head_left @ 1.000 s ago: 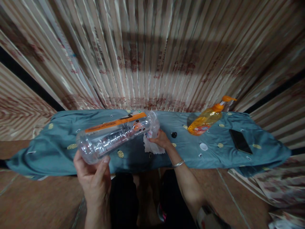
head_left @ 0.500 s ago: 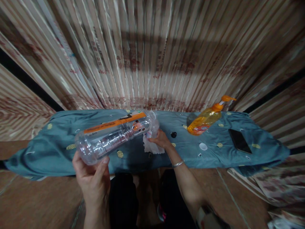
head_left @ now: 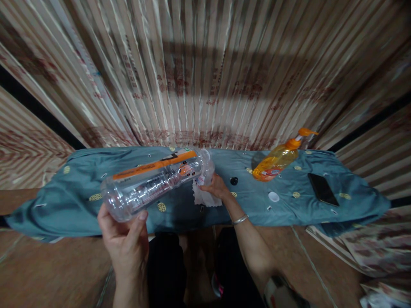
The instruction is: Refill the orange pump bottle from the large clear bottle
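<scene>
A: Status?
B: Our left hand (head_left: 123, 237) grips the large bottle (head_left: 154, 179) by its base, neck end toward our right hand (head_left: 216, 187), which clasps a small clear bottle (head_left: 208, 167).
A: Risk?
B: End-only grip: neck could droop, knocking the small one.

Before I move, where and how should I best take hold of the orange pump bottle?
Probably around the body of the pump bottle, below its collar, coming from the near side. The body is broad, while the pump head juts out to the right and might press down. A phone and a small black object lie to either side.
</scene>
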### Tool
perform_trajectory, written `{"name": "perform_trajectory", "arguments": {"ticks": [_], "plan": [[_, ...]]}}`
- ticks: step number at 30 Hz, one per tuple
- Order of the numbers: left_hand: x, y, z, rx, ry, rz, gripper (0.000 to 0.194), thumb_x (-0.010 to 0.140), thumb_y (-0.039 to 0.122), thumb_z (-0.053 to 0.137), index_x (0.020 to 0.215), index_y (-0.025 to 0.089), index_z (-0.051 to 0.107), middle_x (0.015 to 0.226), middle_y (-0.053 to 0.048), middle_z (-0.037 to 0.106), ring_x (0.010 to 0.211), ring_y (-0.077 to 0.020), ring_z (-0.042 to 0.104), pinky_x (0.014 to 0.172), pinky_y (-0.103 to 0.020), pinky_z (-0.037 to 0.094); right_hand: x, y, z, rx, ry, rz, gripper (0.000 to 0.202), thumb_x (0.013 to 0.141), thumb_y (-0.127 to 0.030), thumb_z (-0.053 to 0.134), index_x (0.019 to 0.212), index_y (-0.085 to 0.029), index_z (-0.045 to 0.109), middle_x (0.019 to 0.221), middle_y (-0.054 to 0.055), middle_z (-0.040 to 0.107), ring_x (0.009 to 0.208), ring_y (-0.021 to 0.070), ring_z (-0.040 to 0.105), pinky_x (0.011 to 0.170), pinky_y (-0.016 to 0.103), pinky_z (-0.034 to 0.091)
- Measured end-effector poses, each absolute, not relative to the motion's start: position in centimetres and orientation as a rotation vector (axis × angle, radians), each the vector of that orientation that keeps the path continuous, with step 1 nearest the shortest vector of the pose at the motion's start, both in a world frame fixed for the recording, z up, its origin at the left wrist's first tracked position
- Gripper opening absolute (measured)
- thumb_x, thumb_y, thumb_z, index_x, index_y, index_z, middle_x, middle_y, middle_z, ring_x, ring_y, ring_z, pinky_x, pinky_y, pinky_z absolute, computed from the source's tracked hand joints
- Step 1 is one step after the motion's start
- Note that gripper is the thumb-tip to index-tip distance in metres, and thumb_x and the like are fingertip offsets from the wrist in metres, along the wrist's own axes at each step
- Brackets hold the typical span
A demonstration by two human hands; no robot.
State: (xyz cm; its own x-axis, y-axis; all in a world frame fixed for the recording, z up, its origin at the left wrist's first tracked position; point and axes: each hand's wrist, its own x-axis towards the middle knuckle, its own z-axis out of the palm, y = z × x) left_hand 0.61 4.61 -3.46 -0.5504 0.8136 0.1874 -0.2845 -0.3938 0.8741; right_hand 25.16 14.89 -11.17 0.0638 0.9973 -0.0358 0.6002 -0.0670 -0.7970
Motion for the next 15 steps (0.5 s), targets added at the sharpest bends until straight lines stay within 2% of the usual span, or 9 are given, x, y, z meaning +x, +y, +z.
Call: {"name": "perform_trajectory", "arguments": {"ticks": [5,15], "plan": [[0.68,4.63,-3.39,0.849,1.101,2.005,0.07,0.056,0.026,0.1,0.117,0.033,0.067,0.12,0.0,0.068,0.119,-0.025,0.063,0.118,-0.05,0.043,25.26,14.92,-11.26,-1.704,-1.619,0.826,0.055,0.07,-0.024,0.087,0.122,-0.022,0.071,0.115,0.006,0.082,0.107,0.0289,0.077,0.094,0.037,0.058],[0.6,4.75,-3.55,0.809,1.104,2.014,0.071,0.053,0.025,0.102,0.116,0.033,0.068,0.118,0.0,0.069,0.116,-0.0232,0.064,0.119,-0.05,0.042,25.25,14.95,-11.56,-1.689,-1.608,0.827,0.055,0.071,-0.023,0.087,0.124,-0.02,0.07,0.118,0.008,0.081,0.11,0.0278,0.077,0.095,0.036,0.058]]}}
